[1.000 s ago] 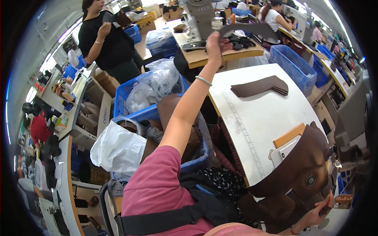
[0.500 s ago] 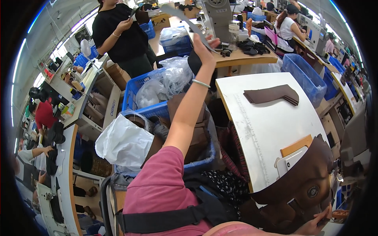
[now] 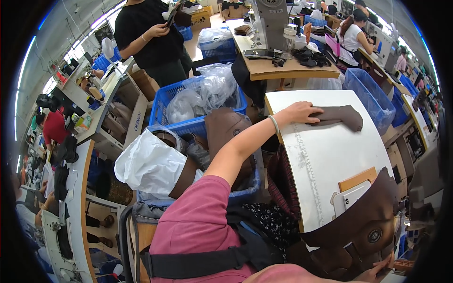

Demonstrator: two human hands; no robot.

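My left hand (image 3: pixel 304 113) reaches across to a white board. Its fingers close on the left end of dark brown, flat leather pieces (image 3: pixel 347 117), which lie stacked with a rounded right end. At the lower right, my right hand (image 3: pixel 377 270) grips the lower edge of a large, curved brown leather piece (image 3: pixel 349 226) with a round emblem and a strap. Part of that hand is hidden by the leather and the picture's rim. The leather piece overlaps the near edge of the white board (image 3: pixel 344 160).
Beside the leather lie a white phone (image 3: pixel 351 195) and a wooden block (image 3: pixel 358 179). Blue baskets (image 3: pixel 158 109) with plastic bags and brown leather parts stand to my left. Beyond is a wooden table (image 3: pixel 292 70) with a machine. A person in black (image 3: pixel 151 42) stands behind the baskets.
My left hand has come down from above the far table to the brown pieces on the board. A blurred grey strip beside it is gone. My right hand stays on the leather.
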